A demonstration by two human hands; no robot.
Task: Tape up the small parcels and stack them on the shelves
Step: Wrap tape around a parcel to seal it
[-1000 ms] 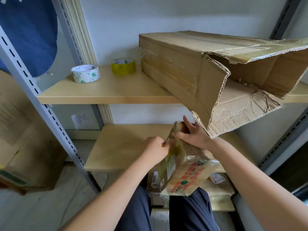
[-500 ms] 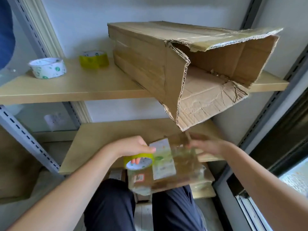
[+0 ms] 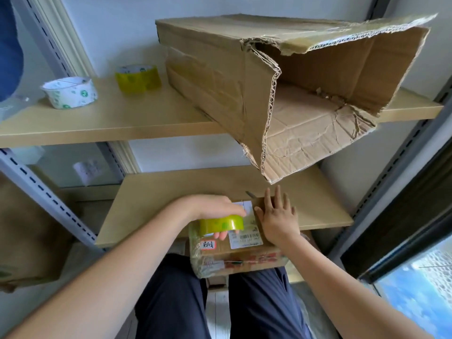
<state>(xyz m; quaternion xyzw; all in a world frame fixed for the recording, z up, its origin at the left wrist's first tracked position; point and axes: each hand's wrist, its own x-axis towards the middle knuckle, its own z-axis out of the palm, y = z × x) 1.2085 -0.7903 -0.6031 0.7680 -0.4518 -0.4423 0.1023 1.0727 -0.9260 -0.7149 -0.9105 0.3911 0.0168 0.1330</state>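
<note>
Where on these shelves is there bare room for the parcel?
The lower shelf is bare left of the parcel. The upper shelf is bare in front of both tape rolls; its right is crowded by the torn carton.

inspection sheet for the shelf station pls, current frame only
Surface: lower shelf, pale wood board on a grey slotted upright; upper shelf above it.
Job's things: small parcel lies at the lower shelf's front edge, printed label facing up; yellow tape roll held over it.
Clutter: large torn carton on its side on the upper shelf, its open end overhanging the front edge; white tape roll and a second yellow roll beside it.
Hands: left hand grips the tape roll; right hand lies flat on the parcel, fingers straight.
Cables: nothing seen.
Surroundings: white wall, window at lower right.
</note>
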